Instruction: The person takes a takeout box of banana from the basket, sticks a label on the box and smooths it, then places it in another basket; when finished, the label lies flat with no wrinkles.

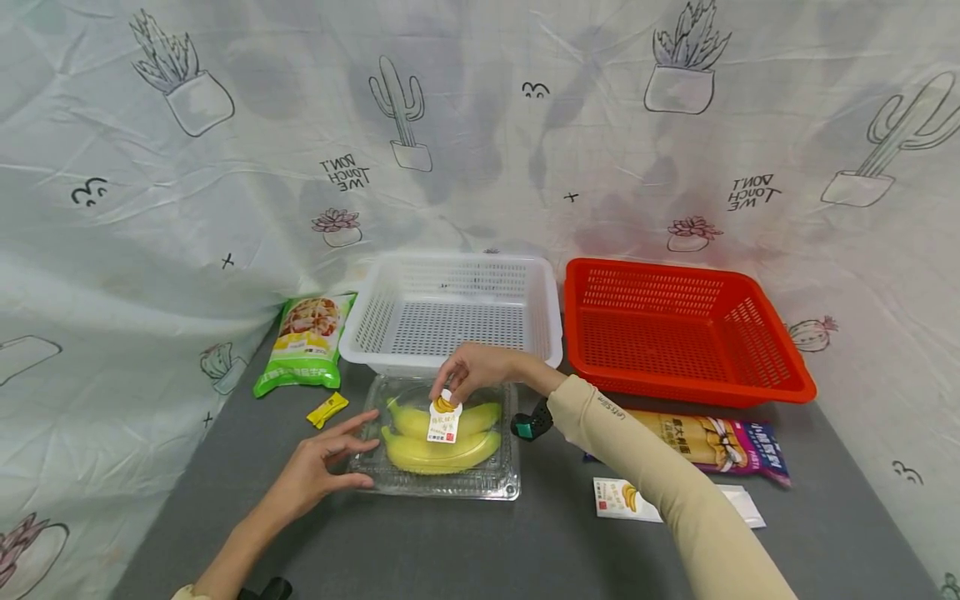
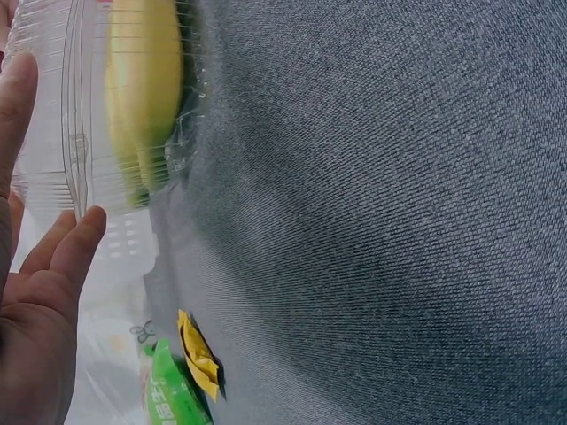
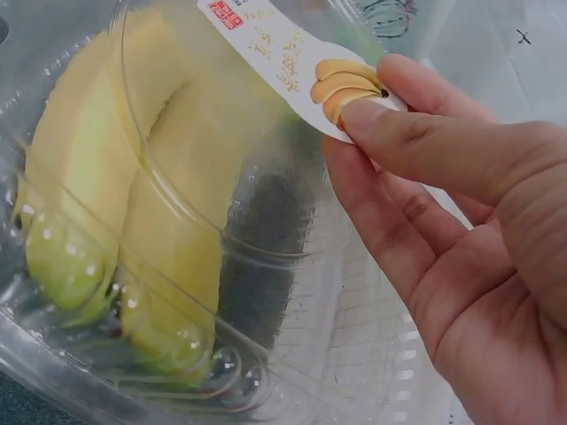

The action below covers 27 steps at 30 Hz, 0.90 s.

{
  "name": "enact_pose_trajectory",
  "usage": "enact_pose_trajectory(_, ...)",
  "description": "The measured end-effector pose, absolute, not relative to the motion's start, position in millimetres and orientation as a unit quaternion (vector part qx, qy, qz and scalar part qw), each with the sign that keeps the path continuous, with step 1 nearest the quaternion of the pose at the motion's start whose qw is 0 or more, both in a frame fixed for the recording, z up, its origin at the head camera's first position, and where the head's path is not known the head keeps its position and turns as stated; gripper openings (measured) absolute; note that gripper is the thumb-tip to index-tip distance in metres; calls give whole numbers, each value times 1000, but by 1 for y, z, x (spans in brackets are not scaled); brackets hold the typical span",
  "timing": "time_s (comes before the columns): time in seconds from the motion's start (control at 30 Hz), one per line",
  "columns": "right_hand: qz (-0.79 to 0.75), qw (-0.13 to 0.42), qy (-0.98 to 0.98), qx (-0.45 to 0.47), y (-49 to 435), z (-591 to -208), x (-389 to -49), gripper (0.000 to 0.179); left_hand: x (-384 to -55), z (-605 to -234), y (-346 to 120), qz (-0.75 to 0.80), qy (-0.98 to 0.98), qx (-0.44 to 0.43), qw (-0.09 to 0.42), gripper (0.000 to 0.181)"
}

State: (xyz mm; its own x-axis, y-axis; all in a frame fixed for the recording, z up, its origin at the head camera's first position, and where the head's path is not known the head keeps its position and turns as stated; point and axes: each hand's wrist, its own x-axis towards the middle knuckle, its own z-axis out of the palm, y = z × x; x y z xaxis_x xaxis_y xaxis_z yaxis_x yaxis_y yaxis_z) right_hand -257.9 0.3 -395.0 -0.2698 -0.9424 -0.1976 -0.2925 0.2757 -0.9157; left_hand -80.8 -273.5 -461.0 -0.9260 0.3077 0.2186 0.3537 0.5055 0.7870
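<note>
A clear plastic clamshell box (image 1: 510,475) with bananas (image 1: 442,454) inside lies on the dark table. My right hand (image 1: 480,371) pinches the top end of a white banana sticker (image 1: 442,422) between thumb and fingers, over the lid. The right wrist view shows the thumb on the printed bananas of the sticker (image 3: 292,66). At the box's left side, my left hand (image 1: 311,471) has its fingers spread, fingertips at the edge. In the left wrist view those fingers (image 2: 80,243) reach the box's seam.
Behind the box stand a white basket (image 1: 348,346) and, to its right, a red basket (image 1: 675,387). A green food bag (image 1: 300,346) and a small yellow packet (image 1: 327,410) lie at left. A pasta pack (image 1: 697,442) and sticker sheet (image 1: 626,500) lie partly under the right sleeve.
</note>
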Motion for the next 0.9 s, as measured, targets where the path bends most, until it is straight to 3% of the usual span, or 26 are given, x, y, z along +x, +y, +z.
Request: enact_pose_trajectory(0.9, -305, 302, 744, -512, -9, -396, -249, 24, -80, -461, -273, -472, -859, -195, 29, 46)
